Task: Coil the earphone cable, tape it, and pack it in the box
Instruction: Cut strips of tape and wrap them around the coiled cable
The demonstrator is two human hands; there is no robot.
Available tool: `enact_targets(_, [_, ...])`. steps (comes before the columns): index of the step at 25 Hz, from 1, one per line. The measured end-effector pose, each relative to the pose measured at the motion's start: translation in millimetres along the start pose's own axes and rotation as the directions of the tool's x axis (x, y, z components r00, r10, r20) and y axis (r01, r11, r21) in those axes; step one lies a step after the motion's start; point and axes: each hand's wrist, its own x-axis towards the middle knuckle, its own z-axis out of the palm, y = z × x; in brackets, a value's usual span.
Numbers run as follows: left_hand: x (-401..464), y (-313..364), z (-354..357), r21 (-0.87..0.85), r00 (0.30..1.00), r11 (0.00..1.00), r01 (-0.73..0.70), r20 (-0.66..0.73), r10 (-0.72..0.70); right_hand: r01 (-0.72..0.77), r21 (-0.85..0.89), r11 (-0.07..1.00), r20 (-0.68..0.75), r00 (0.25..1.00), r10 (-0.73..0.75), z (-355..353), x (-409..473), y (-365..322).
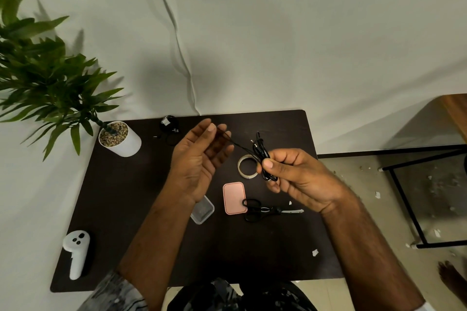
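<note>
No legible text, labels, brands or numbers on any object in view.

Bare forearms; grey patterned sleeve (118, 290) at left.

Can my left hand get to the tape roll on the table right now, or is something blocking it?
Probably not straight away. The left hand has the earphone cable running over its fingers, stretched across to the right hand, which pinches the coil. The tape roll lies under that stretched cable and the right hand's fingers.

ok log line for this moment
step: coiling | right hand: pinches cable bundle | left hand: open, strand over fingers | tape, box, scissors: on table
</note>
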Motion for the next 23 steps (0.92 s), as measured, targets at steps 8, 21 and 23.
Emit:
enact_targets(8, [-7, -4, -8, 0.927, 0.982, 0.342, -0.156, 0.183, -0.048, 0.015, -0.084, 0.996, -0.018, 1.000, -0.017, -5, 0, -6])
enact_targets(21, [-10, -23, 8, 0.607, 0.927, 0.779, -0.157, 0.362, -0.095, -0.024, -0.110, 0.994, 0.006, 1.000, 0.025, 0, 6, -6])
enact_targets(23, [-9, -29, 7, 0.571, 0.933, 0.810, -0.130, 0.346, -0.094, -0.040, -0.081, 0.996, -0.030, 0.999, 0.038, 0, 7, -4])
